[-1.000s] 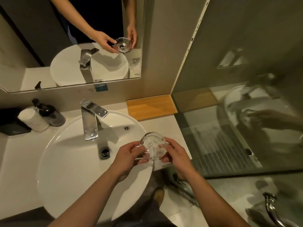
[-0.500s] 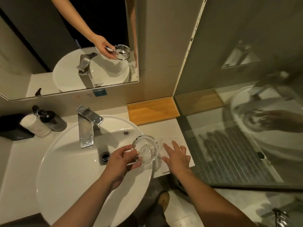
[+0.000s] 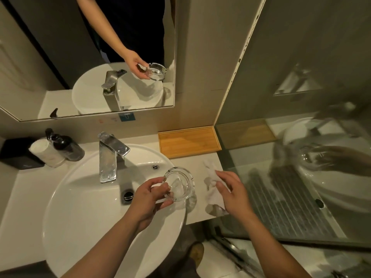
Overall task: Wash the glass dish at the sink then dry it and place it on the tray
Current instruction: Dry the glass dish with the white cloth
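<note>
Your left hand [image 3: 149, 194] is gripping the glass ashtray [image 3: 179, 184] by its near-left rim, thumb on top and fingers curled under the wall, clamped on the glass. You are holding it tilted, its open side facing up and toward you, over the right edge of the round white basin [image 3: 84, 197], where the basin rim is meeting the counter [image 3: 192, 163]. The notched rim is showing clearly in the mirror [image 3: 60, 57] reflection.

Your right hand [image 3: 230, 192] is pinching a crumpled white paper tissue [image 3: 210, 181] between thumb and fingertips; the fingers are closed on the tissue's upper fold. The tissue is lying on the counter near its right edge, just beside the ashtray and not touching it. Its lower end is reaching toward the counter's front edge.

The bamboo tray [image 3: 188, 141] is sitting in the back right corner of the counter, against the wall, well apart from the ashtray. The chrome faucet [image 3: 109, 155] is standing at the back of the basin with its spout pointing toward you. The drain plug [image 3: 128, 195] is sitting in the basin bowl, left of your left hand. At the back left corner of the counter, a dark pump bottle [image 3: 67, 145] is standing touching a rolled white towel [image 3: 47, 152], with a black box [image 3: 18, 153] beside them.
</note>
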Demonstrator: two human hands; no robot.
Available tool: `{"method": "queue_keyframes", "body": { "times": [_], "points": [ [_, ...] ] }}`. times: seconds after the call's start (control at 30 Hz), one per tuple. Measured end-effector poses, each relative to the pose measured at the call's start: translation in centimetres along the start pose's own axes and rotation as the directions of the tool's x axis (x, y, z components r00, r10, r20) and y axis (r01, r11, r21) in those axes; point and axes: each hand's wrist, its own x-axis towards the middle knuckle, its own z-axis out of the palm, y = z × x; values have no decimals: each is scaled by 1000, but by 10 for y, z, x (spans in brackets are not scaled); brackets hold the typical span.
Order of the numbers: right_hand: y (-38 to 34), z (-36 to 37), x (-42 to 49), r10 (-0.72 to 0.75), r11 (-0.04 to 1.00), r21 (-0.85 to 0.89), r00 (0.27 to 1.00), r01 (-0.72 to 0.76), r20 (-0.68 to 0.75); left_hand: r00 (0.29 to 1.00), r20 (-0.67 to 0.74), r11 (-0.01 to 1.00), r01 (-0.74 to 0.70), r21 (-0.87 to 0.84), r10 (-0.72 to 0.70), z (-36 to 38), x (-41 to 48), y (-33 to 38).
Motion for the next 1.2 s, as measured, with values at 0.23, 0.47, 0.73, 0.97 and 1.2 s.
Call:
{"method": "queue_keyframes", "body": {
  "times": [0.23,0.47,0.73,0.97,1.2],
  "points": [
    [-76,-8,-4,-149,729,-551,879,407,453,996,89,999,7,-50,-2,16,-5,5],
    [-80,17,6,-163,619,-549,776,561,610,993,114,999,-31,-19,33,16,-11,15],
    [-82,10,4,-327,802,-361,855,477,404,993,97,995,-58,-83,66,7,-16,15],
    [-78,35,-11,-109,921,-309,920,236,376,992,42,987,-118,-110,123,13,-18,14],
    [-84,38,-7,-203,976,-33,950,217,238,991,42,976,-117,-182,127,16,-20,10]
  ]
}}
